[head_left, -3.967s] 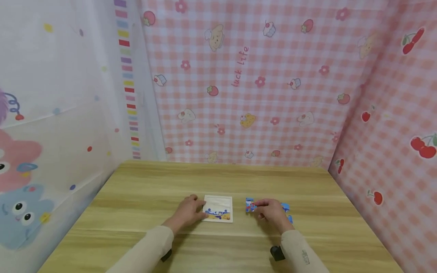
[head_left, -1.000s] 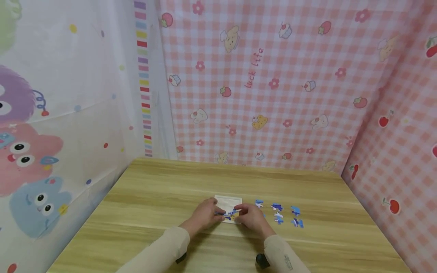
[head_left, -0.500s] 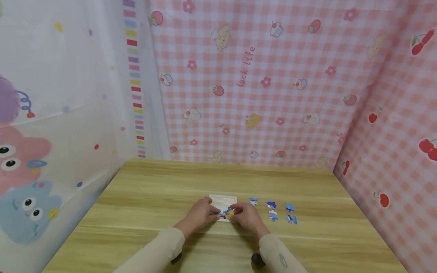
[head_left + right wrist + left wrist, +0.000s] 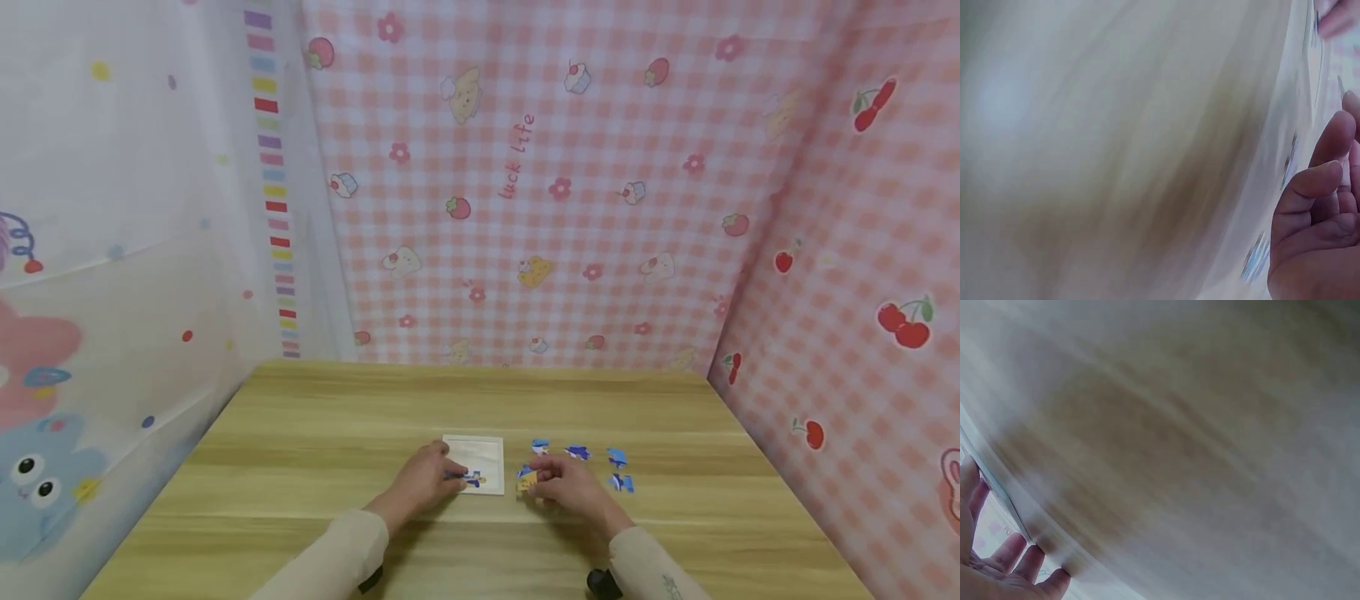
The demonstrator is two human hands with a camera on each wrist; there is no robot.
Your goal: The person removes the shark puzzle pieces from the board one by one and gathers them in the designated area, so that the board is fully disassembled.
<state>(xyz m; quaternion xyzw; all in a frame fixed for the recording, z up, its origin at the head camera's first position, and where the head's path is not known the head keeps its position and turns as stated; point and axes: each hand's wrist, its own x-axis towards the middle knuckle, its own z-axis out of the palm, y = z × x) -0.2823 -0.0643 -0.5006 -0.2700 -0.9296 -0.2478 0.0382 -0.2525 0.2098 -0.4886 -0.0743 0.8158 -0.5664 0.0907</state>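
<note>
A square white puzzle tray (image 4: 483,454) lies flat on the table, with a blue-and-yellow puzzle piece (image 4: 476,479) at its bottom edge. My left hand (image 4: 423,482) rests over the tray's left side, fingers spread on its edge and inside it. Just right of the tray, my right hand (image 4: 573,485) pinches another yellow-and-blue puzzle piece (image 4: 527,481) between thumb and fingers. In the left wrist view, the left fingertips (image 4: 1034,557) touch the tray's edge. The right wrist view shows the right hand (image 4: 1316,206) with bent fingers, the piece's thin edge at its tips.
Several loose blue puzzle pieces lie right of the tray, among them a blue-and-white piece (image 4: 540,447), a dark blue piece (image 4: 577,452) and a light blue piece (image 4: 617,457). My right hand hides part of that group. Patterned cloth walls (image 4: 517,250) enclose the wooden table (image 4: 360,400).
My right hand has taken a yellow-and-blue piece out of the tray and moved right with it. Four seconds ago, the tray's bottom row looked full. My left hand stays at the tray.
</note>
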